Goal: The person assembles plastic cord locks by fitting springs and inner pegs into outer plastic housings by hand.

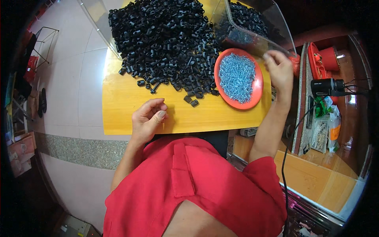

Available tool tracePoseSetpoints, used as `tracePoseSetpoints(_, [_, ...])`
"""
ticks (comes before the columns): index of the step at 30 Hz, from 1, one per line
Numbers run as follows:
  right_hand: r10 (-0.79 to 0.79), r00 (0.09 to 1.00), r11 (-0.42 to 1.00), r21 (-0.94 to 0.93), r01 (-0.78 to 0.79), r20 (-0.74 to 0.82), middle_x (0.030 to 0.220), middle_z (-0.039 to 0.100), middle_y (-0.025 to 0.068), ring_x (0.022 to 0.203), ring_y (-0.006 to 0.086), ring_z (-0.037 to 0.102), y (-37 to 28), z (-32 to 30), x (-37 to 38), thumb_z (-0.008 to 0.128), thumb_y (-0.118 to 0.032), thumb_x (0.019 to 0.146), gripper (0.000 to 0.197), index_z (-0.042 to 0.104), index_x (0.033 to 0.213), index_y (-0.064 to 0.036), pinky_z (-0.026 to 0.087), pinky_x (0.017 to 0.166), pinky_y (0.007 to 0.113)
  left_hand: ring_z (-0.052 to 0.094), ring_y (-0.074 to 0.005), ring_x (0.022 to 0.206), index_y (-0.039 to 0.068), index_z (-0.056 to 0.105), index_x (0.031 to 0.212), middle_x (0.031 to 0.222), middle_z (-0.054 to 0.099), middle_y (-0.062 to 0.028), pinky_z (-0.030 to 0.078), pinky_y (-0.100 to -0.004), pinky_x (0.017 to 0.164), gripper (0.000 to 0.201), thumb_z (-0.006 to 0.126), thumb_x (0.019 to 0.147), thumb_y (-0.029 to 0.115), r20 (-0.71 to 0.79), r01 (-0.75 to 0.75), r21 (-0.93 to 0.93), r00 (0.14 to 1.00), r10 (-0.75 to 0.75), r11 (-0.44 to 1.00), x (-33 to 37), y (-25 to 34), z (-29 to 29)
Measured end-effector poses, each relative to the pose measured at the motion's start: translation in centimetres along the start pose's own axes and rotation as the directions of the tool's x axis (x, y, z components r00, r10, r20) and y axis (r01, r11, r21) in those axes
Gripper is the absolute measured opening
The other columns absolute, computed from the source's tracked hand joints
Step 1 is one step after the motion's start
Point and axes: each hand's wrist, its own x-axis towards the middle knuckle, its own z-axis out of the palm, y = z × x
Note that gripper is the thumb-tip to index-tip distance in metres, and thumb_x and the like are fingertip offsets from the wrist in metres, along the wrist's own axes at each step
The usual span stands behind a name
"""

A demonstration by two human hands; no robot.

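My left hand (149,119) is over the front of the yellow table, its fingers curled in toward the thumb. Whatever it may hold is hidden. Just beyond it, a thin dark pin-like piece (155,87) lies at the edge of a large heap of small black plastic parts (162,43). On the right, my right hand (279,70) is raised with bent fingers drawn together, between an orange-red oval plate (258,89) and a clear bin. No object shows in it. The plate holds a pile of small shiny silver-blue metal pieces (237,78).
The clear plastic bin (276,43) at the far right contains more black parts. Another clear panel (100,27) stands at the table's left edge. Beyond the right edge, a shelf carries a black camera-like device (327,86) with a hanging cable and red containers (328,59).
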Motion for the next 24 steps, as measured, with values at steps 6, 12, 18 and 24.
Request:
tracePoseSetpoints(6, [0.022, 0.994, 0.925, -0.379, 0.019, 0.105, 0.083, 0.060, 0.0219, 0.079, 0.0375, 0.058, 2.7, 1.9, -3.9, 0.056, -0.009, 0.075, 0.016, 0.062, 0.088, -0.0022, 0.046, 0.071, 0.040, 0.057, -0.0129, 0.072, -0.003, 0.052, 0.109, 0.091, 0.058, -0.0090, 0.046, -0.0225, 0.060, 0.028, 0.058, 0.082, 0.003, -0.039, -0.013, 0.020, 0.999, 0.014, 1.000, -0.4, 0.2, -0.1])
tracePoseSetpoints(12, [-0.085, 0.994, 0.926, -0.364, 0.102, 0.062, 0.086, 0.059, 0.0236, 0.082, 0.0391, 0.057, 5.0, 4.5, -4.6, 0.052, -0.003, 0.073, 0.024, 0.058, 0.095, -0.0003, 0.044, 0.073, 0.043, 0.057, -0.0137, 0.070, -0.005, 0.057, 0.097, 0.086, 0.058, -0.0095, 0.047, -0.0229, 0.060, 0.016, 0.055, 0.082, -0.001, -0.154, -0.109, 0.023, 0.982, 0.112, 0.994, -0.7, 0.6, 0.8])
tracePoseSetpoints(18, [0.063, 0.996, 0.944, -0.328, -0.038, 0.066, 0.080, 0.060, 0.0232, 0.076, 0.0368, 0.059, 3.1, 3.9, -5.0, 0.053, -0.004, 0.073, 0.020, 0.059, 0.092, -0.0012, 0.046, 0.068, 0.040, 0.057, -0.0166, 0.069, -0.002, 0.059, 0.089, 0.083, 0.056, -0.0107, 0.045, -0.0269, 0.059, 0.017, 0.060, 0.072, -0.004, -0.158, -0.224, 0.721, 0.868, 0.471, 0.655, 1.7, 3.2, -1.5])
tracePoseSetpoints(24, [0.029, 0.999, 0.996, -0.084, -0.027, 0.019, 0.075, 0.061, 0.0153, 0.067, 0.0239, 0.060, 3.7, 3.5, -6.0, 0.061, -0.007, 0.074, 0.020, 0.059, 0.092, 0.0005, 0.046, 0.063, 0.032, 0.055, -0.0299, 0.072, 0.000, 0.060, 0.087, 0.082, 0.055, -0.0148, 0.046, -0.0346, 0.061, 0.020, 0.058, 0.067, -0.005, 0.081, -0.311, 0.908, 0.789, 0.609, 0.282, 4.8, 3.9, -2.6])
